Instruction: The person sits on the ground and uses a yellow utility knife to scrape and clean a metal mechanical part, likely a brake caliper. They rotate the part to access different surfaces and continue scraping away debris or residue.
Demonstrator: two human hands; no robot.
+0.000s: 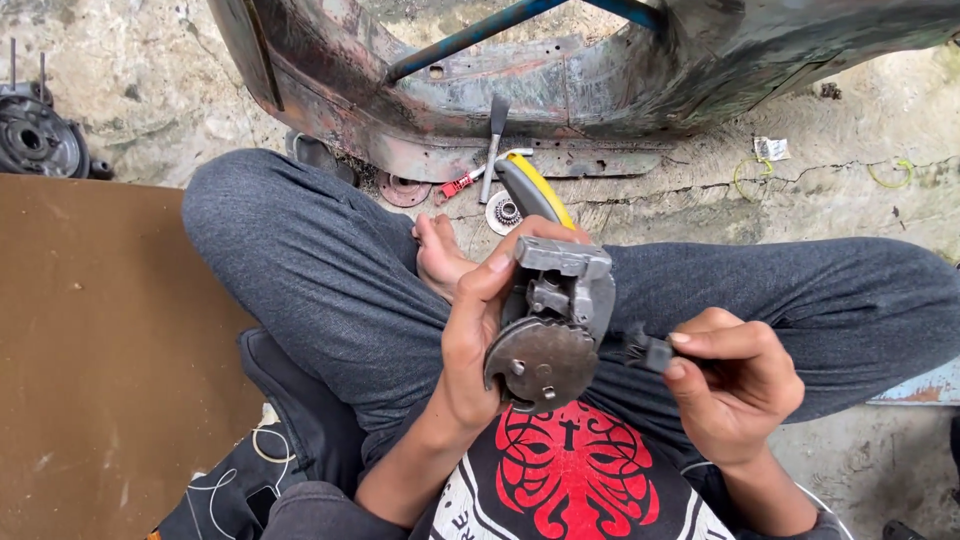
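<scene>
My left hand (478, 330) is clamped on a grey metal part (553, 320), thumb laid along its upper left edge and fingers wrapped behind it, out of sight. I hold the part upright in front of my chest, just above my lap: a boxy grey housing at the top and a round, rusty brown plate with toothed edges at the bottom. My left forearm rises from the near edge, wrist bent so the face of the part turns towards me.

My right hand (735, 385) is just right of the part, fingers curled in, thumb and forefinger pinched shut on a small dark brush (640, 348). Its bristled tip points left and sits right beside the housing; I cannot tell whether it touches. My right wrist comes up from the near right corner.

Beneath both hands are my crossed legs in grey trousers (320, 270), with a bare foot (440, 255) showing just left of the part. Farther away, on the cracked concrete floor (800, 200), lie a yellow-handled tool (535, 190), a small gear (506, 212), a red-handled tool (460, 183) and a dark chisel-like tool (493, 140), all close to a rusted, worn metal frame (480, 110). A brown board (110, 350) lies to the left, and a dark round metal part (38, 138) rests at the far left.
</scene>
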